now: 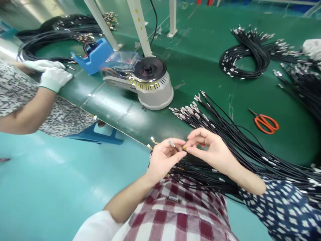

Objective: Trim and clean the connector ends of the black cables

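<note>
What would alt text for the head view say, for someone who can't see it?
A person's left hand and right hand meet at a yellow piece, with a silvery cable end in the left hand. Around them on a green table are black cables, orange-handled scissors and a pale machine; a co-worker's gloved hands show at far left.

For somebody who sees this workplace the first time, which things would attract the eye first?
Probably the orange-handled scissors, lying at right on the green table, for their bright colour. Next might be the pale machine with a black disc, left of the nearest black cables. In the centre, the left hand and right hand meet at a yellow piece.
</note>
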`<action>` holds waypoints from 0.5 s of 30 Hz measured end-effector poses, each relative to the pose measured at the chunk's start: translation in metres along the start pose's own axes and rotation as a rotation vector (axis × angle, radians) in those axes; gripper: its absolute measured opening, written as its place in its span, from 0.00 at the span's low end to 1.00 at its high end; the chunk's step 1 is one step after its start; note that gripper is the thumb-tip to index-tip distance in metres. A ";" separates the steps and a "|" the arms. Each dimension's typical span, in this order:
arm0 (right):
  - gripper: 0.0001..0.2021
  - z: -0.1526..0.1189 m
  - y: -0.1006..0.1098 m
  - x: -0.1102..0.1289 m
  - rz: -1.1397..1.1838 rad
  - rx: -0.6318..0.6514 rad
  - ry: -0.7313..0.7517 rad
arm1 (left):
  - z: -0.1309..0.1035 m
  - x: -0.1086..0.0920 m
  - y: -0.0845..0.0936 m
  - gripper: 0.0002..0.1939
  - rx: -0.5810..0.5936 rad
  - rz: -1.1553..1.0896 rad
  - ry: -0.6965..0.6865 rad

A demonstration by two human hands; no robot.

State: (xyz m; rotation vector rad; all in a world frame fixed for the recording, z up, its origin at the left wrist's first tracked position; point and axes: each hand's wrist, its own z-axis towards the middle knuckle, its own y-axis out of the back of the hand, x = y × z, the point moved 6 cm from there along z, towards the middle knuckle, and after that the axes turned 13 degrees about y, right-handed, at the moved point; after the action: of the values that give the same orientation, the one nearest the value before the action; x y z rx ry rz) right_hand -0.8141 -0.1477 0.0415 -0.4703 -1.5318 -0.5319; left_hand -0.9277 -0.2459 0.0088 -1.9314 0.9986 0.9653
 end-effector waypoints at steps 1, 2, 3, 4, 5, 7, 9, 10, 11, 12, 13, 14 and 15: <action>0.12 -0.001 0.000 0.000 -0.033 0.000 0.004 | 0.000 -0.001 0.000 0.13 -0.020 0.006 -0.017; 0.11 -0.001 0.000 -0.001 -0.066 0.001 0.006 | 0.000 -0.001 0.000 0.11 -0.038 0.013 -0.034; 0.11 -0.002 0.001 -0.001 -0.102 0.000 0.008 | 0.000 -0.002 0.000 0.10 -0.054 0.021 -0.046; 0.11 -0.003 0.001 -0.002 -0.137 -0.001 0.008 | 0.000 -0.002 0.000 0.09 -0.069 0.029 -0.053; 0.10 -0.004 0.002 -0.002 -0.167 -0.002 0.011 | 0.001 -0.002 0.000 0.09 -0.083 0.036 -0.054; 0.09 -0.006 0.002 -0.002 -0.212 -0.001 0.016 | 0.002 -0.002 0.001 0.10 -0.112 0.048 -0.039; 0.08 -0.007 0.002 0.000 -0.233 -0.004 0.026 | 0.003 -0.003 0.001 0.11 -0.135 0.062 -0.023; 0.07 -0.007 0.002 0.001 -0.238 -0.007 0.032 | 0.003 -0.003 0.001 0.11 -0.142 0.070 -0.022; 0.07 -0.006 0.002 0.003 -0.239 -0.010 0.041 | 0.003 -0.003 0.001 0.11 -0.142 0.076 -0.025; 0.07 -0.006 0.002 0.004 -0.239 -0.014 0.051 | 0.003 -0.002 0.001 0.10 -0.136 0.075 -0.029; 0.06 -0.006 0.002 0.006 -0.242 -0.020 0.062 | 0.004 -0.001 0.001 0.10 -0.122 0.065 -0.034; 0.06 -0.005 0.003 0.007 -0.248 -0.026 0.074 | 0.004 0.000 0.002 0.09 -0.103 0.041 -0.040; 0.06 -0.005 0.004 0.007 -0.255 -0.032 0.083 | 0.004 0.001 0.002 0.08 -0.080 0.007 -0.045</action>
State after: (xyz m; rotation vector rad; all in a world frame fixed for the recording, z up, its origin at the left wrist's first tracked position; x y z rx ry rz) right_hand -0.8082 -0.1479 0.0487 -0.2746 -1.5140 -0.7645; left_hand -0.9304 -0.2435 0.0051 -1.9639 0.9548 1.0632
